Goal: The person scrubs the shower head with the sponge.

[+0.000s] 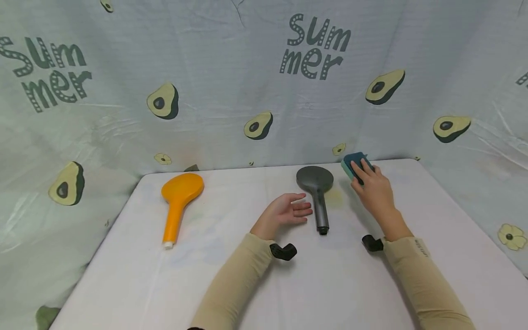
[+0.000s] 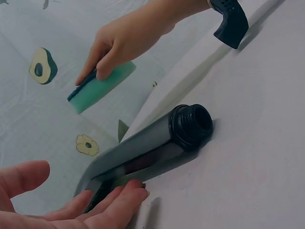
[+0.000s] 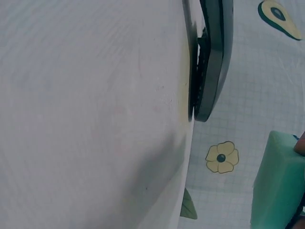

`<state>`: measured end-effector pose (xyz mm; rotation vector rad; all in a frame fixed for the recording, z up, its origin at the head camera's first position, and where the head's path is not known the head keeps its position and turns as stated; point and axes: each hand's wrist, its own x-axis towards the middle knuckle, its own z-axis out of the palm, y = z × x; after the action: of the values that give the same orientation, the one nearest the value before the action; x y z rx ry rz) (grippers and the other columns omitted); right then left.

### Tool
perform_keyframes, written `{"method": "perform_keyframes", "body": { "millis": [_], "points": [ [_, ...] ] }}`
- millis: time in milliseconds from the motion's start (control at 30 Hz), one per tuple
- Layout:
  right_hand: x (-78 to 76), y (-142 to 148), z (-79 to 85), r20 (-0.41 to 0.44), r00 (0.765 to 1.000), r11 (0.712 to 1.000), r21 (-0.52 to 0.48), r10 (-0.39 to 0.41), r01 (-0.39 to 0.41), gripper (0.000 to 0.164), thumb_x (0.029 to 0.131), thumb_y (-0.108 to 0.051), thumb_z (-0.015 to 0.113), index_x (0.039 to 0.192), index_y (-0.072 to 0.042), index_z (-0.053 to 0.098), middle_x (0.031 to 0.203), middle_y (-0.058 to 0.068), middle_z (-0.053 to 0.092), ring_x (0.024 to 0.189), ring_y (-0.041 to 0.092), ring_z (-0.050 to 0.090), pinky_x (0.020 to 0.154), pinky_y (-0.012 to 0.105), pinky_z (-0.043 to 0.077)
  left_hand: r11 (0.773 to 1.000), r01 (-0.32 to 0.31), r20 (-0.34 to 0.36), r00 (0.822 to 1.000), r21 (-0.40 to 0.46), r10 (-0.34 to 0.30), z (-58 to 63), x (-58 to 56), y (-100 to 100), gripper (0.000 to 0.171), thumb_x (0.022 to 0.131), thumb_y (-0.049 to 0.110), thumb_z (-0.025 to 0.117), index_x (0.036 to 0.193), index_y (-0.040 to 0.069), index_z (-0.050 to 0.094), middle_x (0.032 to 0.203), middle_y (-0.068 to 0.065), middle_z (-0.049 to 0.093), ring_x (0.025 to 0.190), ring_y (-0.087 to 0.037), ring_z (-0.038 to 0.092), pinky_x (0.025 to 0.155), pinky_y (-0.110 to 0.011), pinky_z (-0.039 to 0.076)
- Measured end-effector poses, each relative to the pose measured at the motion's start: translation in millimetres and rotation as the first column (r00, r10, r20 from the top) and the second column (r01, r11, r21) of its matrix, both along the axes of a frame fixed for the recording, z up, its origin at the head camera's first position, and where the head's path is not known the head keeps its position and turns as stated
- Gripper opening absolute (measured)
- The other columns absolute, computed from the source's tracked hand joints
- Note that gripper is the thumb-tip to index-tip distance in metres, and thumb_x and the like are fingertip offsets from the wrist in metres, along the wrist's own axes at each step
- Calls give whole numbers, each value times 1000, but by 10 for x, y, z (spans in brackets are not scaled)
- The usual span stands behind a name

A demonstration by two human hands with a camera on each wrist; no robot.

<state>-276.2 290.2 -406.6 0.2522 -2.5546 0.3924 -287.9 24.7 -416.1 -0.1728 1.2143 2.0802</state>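
Observation:
My right hand (image 1: 376,191) grips a green sponge (image 1: 349,170) with a dark blue top layer near the table's far right edge. In the right wrist view the sponge (image 3: 276,183) appears against the curtain, apart from the tabletop. A dark grey shower head (image 1: 315,178) lies face down, its handle pointing toward me. Beside that handle, on its left, my left hand (image 1: 286,211) has its fingers extended. Up close, the left wrist view shows the threaded handle end of the shower head (image 2: 147,143) and the fingers by it; whether they touch cannot be told.
An orange shower head (image 1: 181,188) with a white handle end lies on the left of the white table (image 1: 123,284). Behind the table hangs a pale curtain (image 1: 214,68) printed with avocados, flowers and lettering. Each wrist wears a black camera mount (image 1: 283,251).

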Motion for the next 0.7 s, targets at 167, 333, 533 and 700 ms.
{"method": "perform_keyframes", "body": {
  "millis": [167,333,533,700],
  "points": [
    [-12,-45,12,-8,1000,1000,-19,7,-7,46,101,-10,60,145,-1,55,148,29,46,126,57,47,93,68,46,1000,-6,30,1000,1,6,-37,-40,96,35,108,11,40,140,-2,41,156,-32,35,147,-43,32,121,-57,18],
    [-6,-39,28,13,1000,999,-36,2,-1,46,101,-10,59,146,-1,54,149,29,46,127,57,46,94,68,45,999,-16,28,999,-29,16,-64,-62,156,15,106,10,41,118,3,47,155,-31,37,146,-43,33,122,-54,20],
    [6,-26,25,33,999,998,-57,8,-6,46,101,-10,58,146,-1,54,150,29,45,127,57,46,94,69,44,995,-99,32,994,-32,100,-79,-37,203,16,104,8,45,119,3,48,151,-29,43,143,-43,38,120,-53,24],
    [13,-17,17,52,999,997,-72,16,-12,46,102,-10,57,147,0,53,150,29,44,127,56,45,94,69,44,986,-169,63,984,-12,169,-73,-12,207,18,102,9,52,119,1,49,126,-20,55,132,-39,51,113,-52,37]
  ]
}}
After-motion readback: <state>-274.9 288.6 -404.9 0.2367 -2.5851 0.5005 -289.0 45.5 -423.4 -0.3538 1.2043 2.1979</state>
